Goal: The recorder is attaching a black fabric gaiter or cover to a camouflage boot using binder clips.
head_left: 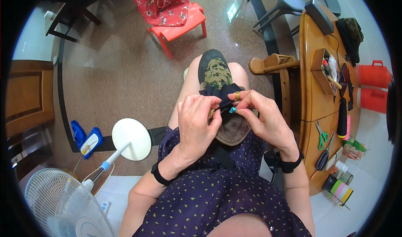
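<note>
A camouflage shoe [217,73] lies across my lap with its toe pointing away and its dark opening toward me. Over its collar my left hand [196,122] is closed in a pinch. A small brownish bit shows between those fingertips, by the black fabric; what it is I cannot make out. Facing it, my right hand [261,115] pinches a small turquoise piece [233,110] between thumb and fingers, just above the opening. A gold band [237,95] sits on a right finger. The purple patterned dress [201,195] is under the shoe's heel end.
To the right, a wooden table [312,111] carries a tool box [321,71], green-handled scissors [322,135], dark-handled scissors [323,158] and thread spools [341,190]. A red chair [180,23] draped with floral cloth stands ahead. A fan [63,199] and a blue mop [90,142] are on the left.
</note>
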Available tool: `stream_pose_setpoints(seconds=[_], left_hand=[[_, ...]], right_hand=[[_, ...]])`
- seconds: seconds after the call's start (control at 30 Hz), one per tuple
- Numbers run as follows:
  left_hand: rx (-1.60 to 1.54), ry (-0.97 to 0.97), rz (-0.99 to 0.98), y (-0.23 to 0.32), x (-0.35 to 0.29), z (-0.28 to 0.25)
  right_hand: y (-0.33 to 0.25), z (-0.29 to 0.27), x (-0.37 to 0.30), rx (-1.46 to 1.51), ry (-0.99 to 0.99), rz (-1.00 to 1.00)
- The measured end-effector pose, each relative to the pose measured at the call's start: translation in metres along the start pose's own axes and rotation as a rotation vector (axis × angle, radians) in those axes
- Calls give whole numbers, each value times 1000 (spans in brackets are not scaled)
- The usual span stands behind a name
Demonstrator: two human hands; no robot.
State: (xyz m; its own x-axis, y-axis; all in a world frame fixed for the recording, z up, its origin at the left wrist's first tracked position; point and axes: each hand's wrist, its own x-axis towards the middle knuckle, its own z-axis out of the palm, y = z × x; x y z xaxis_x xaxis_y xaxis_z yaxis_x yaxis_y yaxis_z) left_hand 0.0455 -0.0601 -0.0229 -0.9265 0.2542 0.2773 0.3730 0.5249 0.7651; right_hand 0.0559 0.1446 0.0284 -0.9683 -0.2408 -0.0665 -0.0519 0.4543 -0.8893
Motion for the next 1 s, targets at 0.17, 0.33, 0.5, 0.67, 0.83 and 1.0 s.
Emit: stream_pose_setpoints(seconds=[0.17, 0.33, 0.5, 0.67, 0.83, 1.0], left_hand=[[-55, -27, -19, -2, 0, 1], [-59, -30, -31, -2, 0, 0], [-85, 9, -18, -2, 1, 3], [-83, 9, -11, -3, -1, 2], [-116, 48, 7, -5, -1, 4], [-139, 33, -17, -6, -2, 4]], right_hand=[[-4, -2, 0, -57, 13, 33], [-12, 0, 2, -158, 63, -93], [-14, 2, 10, -337, 95, -238], [-11, 4, 16, -431, 19, -385], [-13, 11, 26, -480, -50, -451], [-19, 11, 32, -701, -180, -505]])
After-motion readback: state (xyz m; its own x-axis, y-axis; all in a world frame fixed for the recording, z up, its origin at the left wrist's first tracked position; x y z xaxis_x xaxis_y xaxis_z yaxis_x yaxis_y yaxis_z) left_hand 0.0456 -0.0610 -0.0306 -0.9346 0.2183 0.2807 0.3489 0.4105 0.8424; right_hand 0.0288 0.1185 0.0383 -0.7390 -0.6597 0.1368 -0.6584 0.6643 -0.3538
